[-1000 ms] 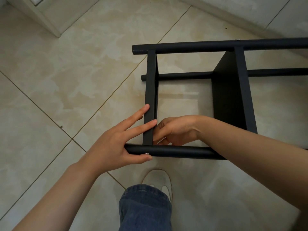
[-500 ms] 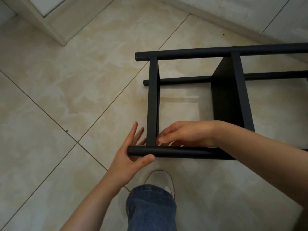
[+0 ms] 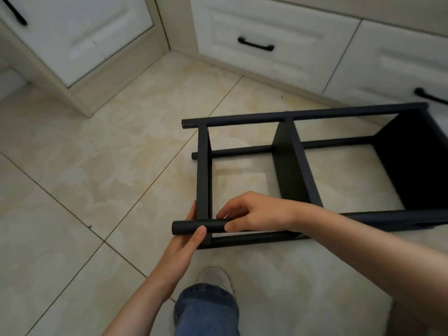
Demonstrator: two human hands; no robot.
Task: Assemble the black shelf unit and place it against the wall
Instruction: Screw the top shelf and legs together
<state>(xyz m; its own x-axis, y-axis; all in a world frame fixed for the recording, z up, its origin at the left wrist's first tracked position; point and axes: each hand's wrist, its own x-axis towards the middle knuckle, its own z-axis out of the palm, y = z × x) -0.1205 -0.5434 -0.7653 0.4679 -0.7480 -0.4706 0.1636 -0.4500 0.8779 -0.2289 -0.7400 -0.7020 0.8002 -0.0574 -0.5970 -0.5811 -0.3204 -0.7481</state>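
Observation:
The black shelf unit (image 3: 288,166) lies on its side on the tiled floor, with round black poles running left to right and flat boards standing between them. My left hand (image 3: 188,235) grips the left end of the near top pole (image 3: 186,227), thumb over it and fingers behind. My right hand (image 3: 249,215) reaches across from the right and curls round the same pole just inside the end board (image 3: 202,170), with the thumb under the pole.
White cabinets with black handles (image 3: 255,44) stand along the back and at the left corner (image 3: 80,44). My jeans-clad leg (image 3: 206,309) and white shoe (image 3: 214,275) are just below the shelf. Beige floor tiles (image 3: 97,178) spread out to the left.
My view has lifted, so the cabinets now show. My left hand went from flat fingers on the end board to a grip on the pole end. My right hand has moved up onto the pole.

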